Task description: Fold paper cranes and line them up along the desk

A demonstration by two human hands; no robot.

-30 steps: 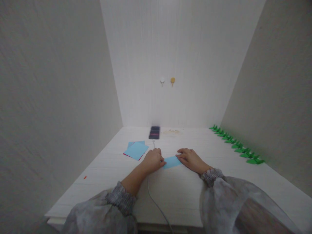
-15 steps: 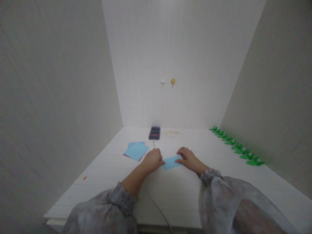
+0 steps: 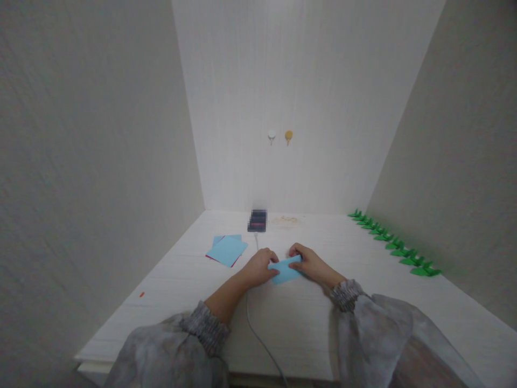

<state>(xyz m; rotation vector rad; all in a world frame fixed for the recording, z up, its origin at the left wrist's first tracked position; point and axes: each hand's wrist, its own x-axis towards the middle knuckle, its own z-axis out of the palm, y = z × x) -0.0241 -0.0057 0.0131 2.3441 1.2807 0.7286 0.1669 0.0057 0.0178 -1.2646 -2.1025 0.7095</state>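
A folded light blue paper (image 3: 286,270) lies on the white table (image 3: 363,302) between my hands. My left hand (image 3: 260,266) pinches its left end with the fingers curled. At the right end, my right hand (image 3: 309,262) has its fingers closed over the upper edge. Both hands meet at the sheet in the middle of the table.
A stack of blue sheets over a red one (image 3: 226,250) lies to the left. A dark phone (image 3: 257,221) with a grey cable (image 3: 258,334) sits at the back. Several green folded paper figures (image 3: 393,245) line the right wall. Two small hooks (image 3: 280,135) hang on the back wall.
Both hands have drawn closer together on the blue paper, and the right fingers have gone from lying flat on it to gripping its edge, lifting it slightly.
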